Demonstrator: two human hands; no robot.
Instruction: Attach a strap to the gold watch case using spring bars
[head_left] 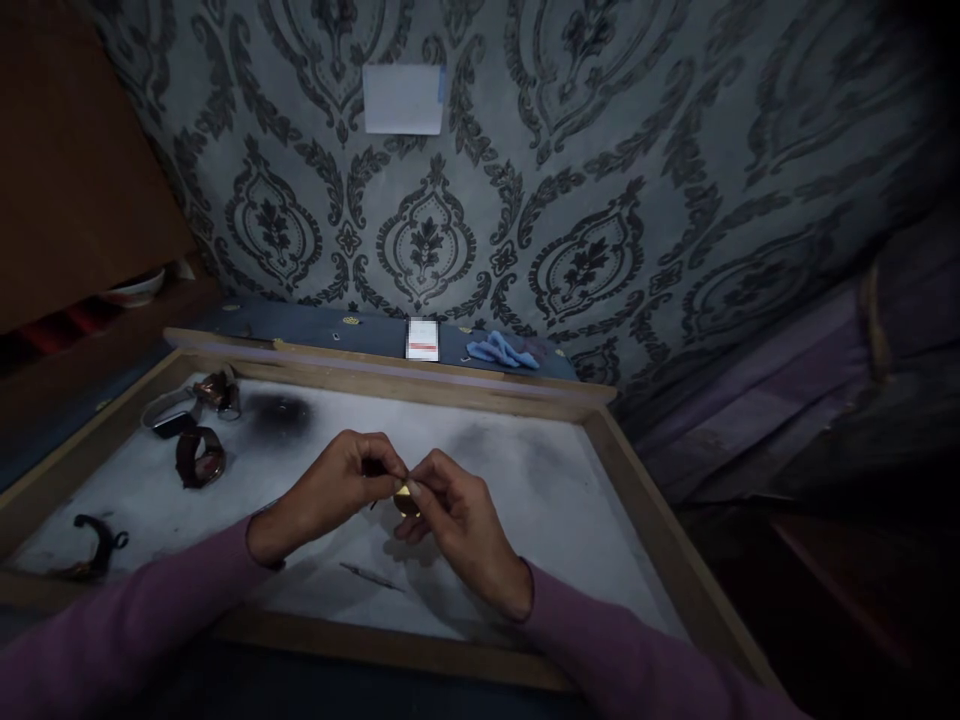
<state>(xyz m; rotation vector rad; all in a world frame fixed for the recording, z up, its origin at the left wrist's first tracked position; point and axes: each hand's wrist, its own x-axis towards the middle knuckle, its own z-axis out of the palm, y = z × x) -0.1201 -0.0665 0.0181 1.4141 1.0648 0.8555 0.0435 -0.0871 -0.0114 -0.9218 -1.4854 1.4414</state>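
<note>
Above the white-floored wooden tray (600, 440), my two hands meet at a small round gold-coloured watch (406, 502). My right hand (461, 505) is closed on it, thumb in front and fingers behind. The thumb and forefinger of my left hand (341, 490) pinch at the watch's upper left edge; whether a small part lies between them is hidden. A short dark piece pokes out under the left fingers, too small to name. On the tray floor below lies a thin metal pointed tool (371, 577).
Several watches lie at the tray's left, among them a brown-strapped watch (199, 458) and a dark-faced watch (172, 420). A black curved strap (94, 545) is near the front left corner. Behind the rim are a phone (422, 340) and a blue cloth (501, 350).
</note>
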